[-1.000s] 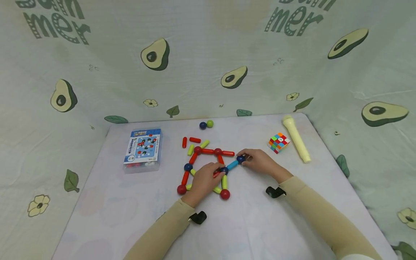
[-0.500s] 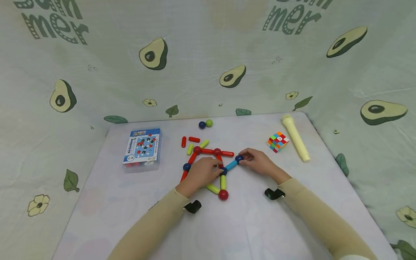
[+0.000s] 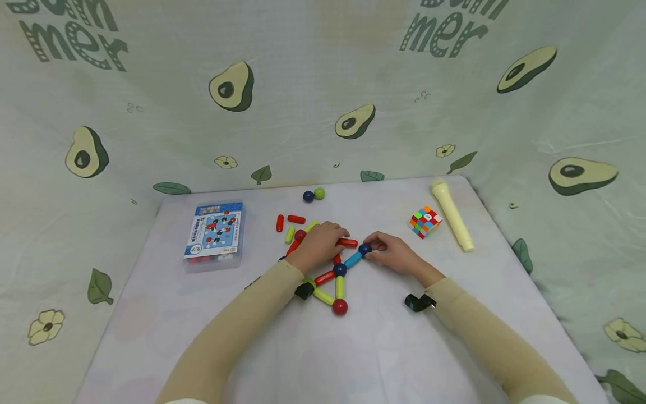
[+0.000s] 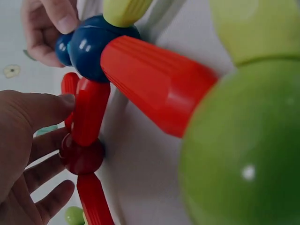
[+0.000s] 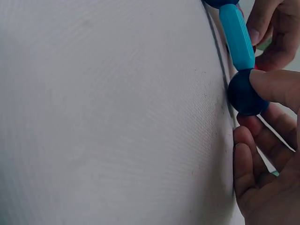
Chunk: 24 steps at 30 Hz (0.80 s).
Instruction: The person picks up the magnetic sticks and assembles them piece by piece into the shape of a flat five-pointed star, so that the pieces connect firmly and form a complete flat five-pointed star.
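My right hand (image 3: 396, 255) pinches a navy ball (image 3: 365, 249) between thumb and fingers. A light-blue rod (image 5: 237, 37) joins this ball to another navy ball (image 3: 340, 270). My left hand (image 3: 319, 247) is over the upper part of a ball-and-rod model, its thumb and index finger about a red rod (image 3: 348, 243) that sticks out from a dark red ball (image 4: 82, 153); the other fingers reach behind that ball. Yellow-green rods (image 3: 340, 288), a red ball (image 3: 340, 307) and a green ball (image 4: 248, 140) form the model's near part. My left hand and sleeve hide its left part.
Two loose red rods (image 3: 296, 219) lie behind the model. A navy ball (image 3: 309, 196) and a lime ball (image 3: 319, 193) stand farther back. On the left is a model-kit box (image 3: 214, 235); a puzzle cube (image 3: 425, 221) and a cream microphone-shaped stick (image 3: 452, 216) lie on the right.
My left hand has moved from the navy ball at the model's middle up and away to the red rod. My right hand keeps its pinch on the navy ball, nearly still.
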Available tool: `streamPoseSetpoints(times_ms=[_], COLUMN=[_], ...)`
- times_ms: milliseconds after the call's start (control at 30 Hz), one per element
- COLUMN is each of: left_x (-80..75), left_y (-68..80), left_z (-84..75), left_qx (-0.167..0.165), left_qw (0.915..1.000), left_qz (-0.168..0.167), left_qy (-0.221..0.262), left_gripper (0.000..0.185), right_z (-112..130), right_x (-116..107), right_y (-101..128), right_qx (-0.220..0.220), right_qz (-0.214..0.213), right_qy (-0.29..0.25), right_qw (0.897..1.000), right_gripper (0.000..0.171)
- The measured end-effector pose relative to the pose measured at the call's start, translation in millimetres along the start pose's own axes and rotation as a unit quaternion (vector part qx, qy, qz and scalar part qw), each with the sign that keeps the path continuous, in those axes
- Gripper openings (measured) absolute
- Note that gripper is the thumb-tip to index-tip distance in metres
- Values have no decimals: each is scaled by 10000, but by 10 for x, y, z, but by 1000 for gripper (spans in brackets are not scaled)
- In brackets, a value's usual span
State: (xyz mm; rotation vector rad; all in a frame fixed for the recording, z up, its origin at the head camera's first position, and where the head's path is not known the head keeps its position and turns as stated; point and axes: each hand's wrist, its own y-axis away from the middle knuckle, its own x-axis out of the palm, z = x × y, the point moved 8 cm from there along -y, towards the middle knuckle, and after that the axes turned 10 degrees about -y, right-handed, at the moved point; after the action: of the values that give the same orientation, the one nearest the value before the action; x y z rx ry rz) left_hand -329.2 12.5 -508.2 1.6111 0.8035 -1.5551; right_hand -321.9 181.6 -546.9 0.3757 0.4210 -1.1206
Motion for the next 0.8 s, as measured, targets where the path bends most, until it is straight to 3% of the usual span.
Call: streamPoseSetpoints(times_ms=[267, 633, 800], left_x=[107, 37, 57], left_y=[-144, -90, -59], left_z=[4, -12, 11], left_qx=[-33, 41, 8], left_qw=[9997, 9992, 9994], left_qz=[237, 360, 232], left_qy=[-1, 151, 255], left_gripper=[33, 29, 30], right_z=[-20, -3, 6], right_x=[6, 24, 39], right_y=[-19, -23, -14], right_qx=[-47, -109, -180], right_qz=[24, 11, -8], right_qy=[-62, 70, 122], right_qw=[10000, 9999, 9998], right_gripper=[34, 34, 36])
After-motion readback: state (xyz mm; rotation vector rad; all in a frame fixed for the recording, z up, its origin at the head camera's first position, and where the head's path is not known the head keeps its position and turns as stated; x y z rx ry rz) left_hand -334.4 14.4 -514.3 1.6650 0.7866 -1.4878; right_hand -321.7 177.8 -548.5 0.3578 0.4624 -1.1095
